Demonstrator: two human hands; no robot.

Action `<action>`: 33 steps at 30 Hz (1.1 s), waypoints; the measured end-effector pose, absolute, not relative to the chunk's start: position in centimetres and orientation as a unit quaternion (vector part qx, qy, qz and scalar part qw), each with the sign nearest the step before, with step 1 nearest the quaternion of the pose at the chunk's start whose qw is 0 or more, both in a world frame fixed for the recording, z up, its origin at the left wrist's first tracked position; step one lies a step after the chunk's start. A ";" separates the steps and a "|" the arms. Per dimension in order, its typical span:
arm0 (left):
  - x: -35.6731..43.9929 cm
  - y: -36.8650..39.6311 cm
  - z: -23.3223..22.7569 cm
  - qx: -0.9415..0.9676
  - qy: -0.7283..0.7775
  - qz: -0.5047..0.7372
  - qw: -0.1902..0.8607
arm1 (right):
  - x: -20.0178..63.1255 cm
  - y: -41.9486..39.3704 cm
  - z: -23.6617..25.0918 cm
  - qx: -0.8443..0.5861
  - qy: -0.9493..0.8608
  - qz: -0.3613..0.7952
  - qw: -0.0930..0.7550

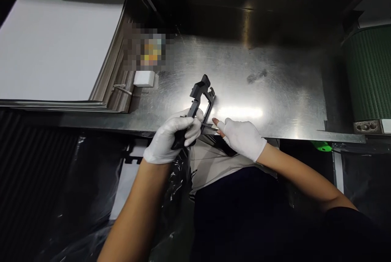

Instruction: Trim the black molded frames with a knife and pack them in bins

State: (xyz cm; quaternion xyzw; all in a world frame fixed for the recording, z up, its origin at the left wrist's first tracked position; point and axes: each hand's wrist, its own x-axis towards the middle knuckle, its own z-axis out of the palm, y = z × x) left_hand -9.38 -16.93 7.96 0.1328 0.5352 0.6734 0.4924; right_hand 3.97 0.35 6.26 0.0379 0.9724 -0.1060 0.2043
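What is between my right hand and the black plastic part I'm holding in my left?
Only a thin blade. The right hand holds it against the black plastic part, which the left hand grips over the metal table. Nothing else intervenes.

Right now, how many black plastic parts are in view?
1: the black plastic part, gripped by the gloved left hand over the metal table edge. Others may be hidden below.

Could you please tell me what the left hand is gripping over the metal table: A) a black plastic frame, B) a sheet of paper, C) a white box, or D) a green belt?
A: the gloved left hand is closed around the lower end of the black plastic frame.
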 end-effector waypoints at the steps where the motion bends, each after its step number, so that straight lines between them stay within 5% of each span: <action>1: -9.4 -17.0 8.0 0.134 0.536 0.671 0.494 | 3.9 0.3 6.3 0.039 0.973 -0.103 0.204; 33: -9.1 -16.7 8.3 0.138 0.566 0.648 0.490 | 3.3 1.0 7.4 0.128 0.974 -0.092 0.163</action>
